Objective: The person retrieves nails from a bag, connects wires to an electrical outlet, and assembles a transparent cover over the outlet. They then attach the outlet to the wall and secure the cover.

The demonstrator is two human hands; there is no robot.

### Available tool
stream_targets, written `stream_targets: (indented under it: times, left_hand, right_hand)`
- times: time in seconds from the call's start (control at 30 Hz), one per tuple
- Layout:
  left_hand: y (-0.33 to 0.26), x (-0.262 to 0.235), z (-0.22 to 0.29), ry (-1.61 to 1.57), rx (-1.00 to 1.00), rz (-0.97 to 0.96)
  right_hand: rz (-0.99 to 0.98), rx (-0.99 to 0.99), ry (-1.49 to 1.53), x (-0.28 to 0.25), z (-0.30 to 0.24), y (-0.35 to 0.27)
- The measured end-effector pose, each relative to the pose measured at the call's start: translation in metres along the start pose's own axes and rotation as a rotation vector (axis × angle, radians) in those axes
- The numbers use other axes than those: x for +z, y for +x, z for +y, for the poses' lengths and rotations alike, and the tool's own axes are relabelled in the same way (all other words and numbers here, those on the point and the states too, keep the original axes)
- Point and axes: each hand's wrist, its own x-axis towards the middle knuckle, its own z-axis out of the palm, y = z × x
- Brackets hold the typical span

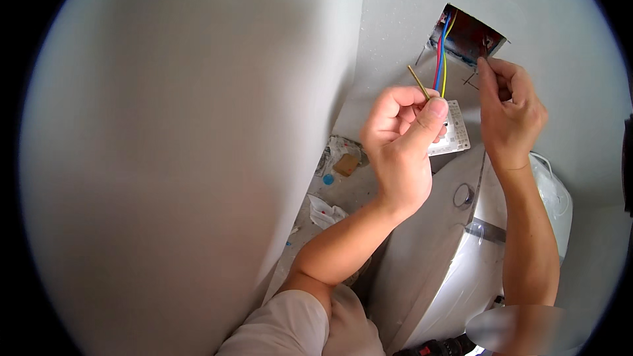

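My left hand (403, 151) pinches a long, thin brass-coloured screw (418, 82) between thumb and forefinger, its free end pointing up and left. Behind those fingers hangs a white square socket or switch plate (457, 133), its back partly hidden by the hand; whether the fingers also grip it I cannot tell. Red, blue and yellow-green wires (440, 59) run down to it from a rectangular wall box (469, 34) set in the wall. At the box's lower right edge, my right hand (514, 109) has its fingertips pinched together; what lies between them is too small to make out.
Below the hands stands a white boxy fixture (422, 250) with a round silver button (463, 196), clear plastic beside it. A black and red tool (435, 348) lies at the bottom edge. Scraps and wrappers (324, 211) litter the floor. A pale wall (198, 158) fills the left.
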Motion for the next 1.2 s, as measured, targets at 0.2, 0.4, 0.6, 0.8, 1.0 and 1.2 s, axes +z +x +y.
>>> stream_targets:
  times: [0.2,0.4,0.6,0.8,1.0,1.2]
  left_hand:
    - [-0.005,0.002,0.007,0.004,-0.016,-0.001]
    - [-0.007,0.002,0.009,-0.027,-0.004,-0.025]
    - [-0.006,0.000,0.006,-0.054,-0.040,-0.022]
    - [-0.007,-0.001,0.006,-0.049,-0.021,-0.022]
    - [-0.006,-0.002,0.007,-0.069,-0.037,-0.014]
    - [-0.007,-0.001,0.009,-0.058,-0.040,-0.003]
  right_hand:
    - [0.006,-0.197,-0.117,-0.002,0.001,0.014]
    - [-0.013,-0.258,-0.130,-0.004,0.004,0.012]
    - [-0.033,-0.256,-0.242,-0.003,0.000,0.016]
    - [0.002,-0.420,-0.314,0.000,0.005,0.018]
    - [0.006,-0.348,-0.292,0.000,0.009,0.015]
    - [0.054,-0.243,-0.225,0.005,0.007,0.010]
